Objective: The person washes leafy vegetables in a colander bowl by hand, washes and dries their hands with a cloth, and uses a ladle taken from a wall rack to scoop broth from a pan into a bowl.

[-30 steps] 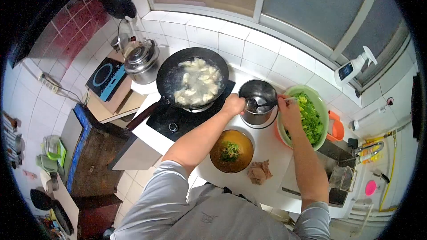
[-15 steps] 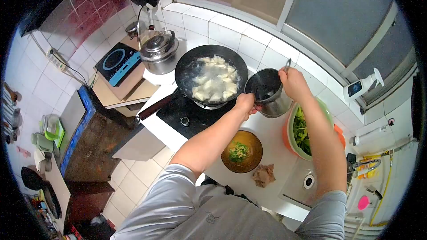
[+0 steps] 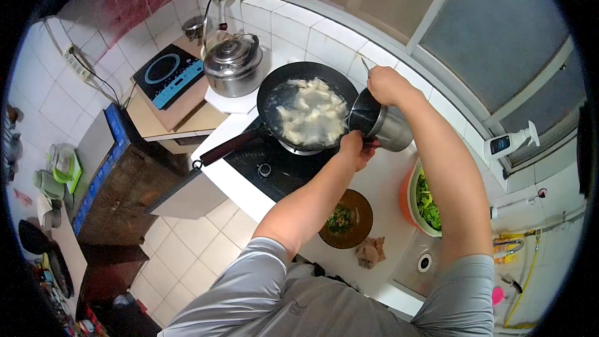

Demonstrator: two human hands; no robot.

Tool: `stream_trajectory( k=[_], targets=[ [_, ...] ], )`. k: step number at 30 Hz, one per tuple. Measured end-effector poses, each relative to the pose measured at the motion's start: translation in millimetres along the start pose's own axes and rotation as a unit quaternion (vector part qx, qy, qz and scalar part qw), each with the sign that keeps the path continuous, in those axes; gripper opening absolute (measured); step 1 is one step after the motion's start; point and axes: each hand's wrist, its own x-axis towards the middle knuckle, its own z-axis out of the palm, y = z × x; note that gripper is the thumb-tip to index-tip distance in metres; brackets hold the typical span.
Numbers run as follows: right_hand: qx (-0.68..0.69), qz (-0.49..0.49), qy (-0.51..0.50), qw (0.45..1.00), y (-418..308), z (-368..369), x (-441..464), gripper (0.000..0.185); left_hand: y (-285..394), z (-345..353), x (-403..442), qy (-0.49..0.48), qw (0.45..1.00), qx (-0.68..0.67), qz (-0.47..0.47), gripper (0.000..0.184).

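Observation:
My left hand [image 3: 357, 150] grips the near side of a metal pot [image 3: 393, 130]. The pot is tilted to the left, its mouth at the right rim of the black wok [image 3: 271, 97]. White dumplings [image 3: 315, 112] lie in cloudy liquid inside the wok. Above the pot, my right hand [image 3: 387, 85] is closed round a thin metal utensil handle [image 3: 365, 63]; its lower end is hidden. Below my left hand stands a brown bowl [image 3: 362, 231] with chopped greens [image 3: 340, 218] in it.
A green-rimmed basin [image 3: 409, 196] of leafy greens stands right, by the sink [image 3: 412, 268]. A crumpled cloth [image 3: 370, 253] lies near the brown bowl. A lidded kettle [image 3: 234, 75] and an induction cooker [image 3: 167, 78] are at left; the wok handle [image 3: 231, 146] sticks out left.
The pot has been lifted from the counter, moved left to the wok and tipped over. Both hands moved with it. The camera view has also shifted.

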Motion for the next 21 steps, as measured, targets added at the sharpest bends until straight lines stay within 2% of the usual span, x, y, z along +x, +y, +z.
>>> stream_trajectory(
  k=[8,14,21],
  targets=[
    [-0.014,0.004,-0.035,0.999,-15.1,0.5,20.7,0.019,11.5,5.9,-8.1,0.015,0.999,-0.035,-0.012,0.027],
    [-0.019,-0.019,-0.03,0.999,-18.2,1.7,24.2,0.022,2.0,-3.9,18.2,-0.024,0.997,-0.072,-0.016,0.031],
    [-0.027,0.004,-0.025,0.999,-9.8,7.4,23.4,0.02,4.9,6.4,3.5,0.018,0.999,-0.035,-0.024,0.031]
  ],
)
